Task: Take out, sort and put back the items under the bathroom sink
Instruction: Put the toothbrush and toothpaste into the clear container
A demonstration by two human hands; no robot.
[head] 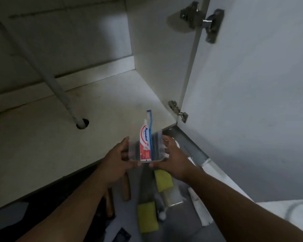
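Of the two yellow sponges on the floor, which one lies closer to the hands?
The upper yellow sponge, just below the right hand; the other yellow sponge lies farther down the floor.

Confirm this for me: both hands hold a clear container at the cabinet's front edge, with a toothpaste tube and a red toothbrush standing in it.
One detail is wrong: the toothbrush is blue, not red, as the head view shows. The rest holds: the left hand and right hand hold the clear container at the cabinet's front edge, with the toothpaste tube standing in it.
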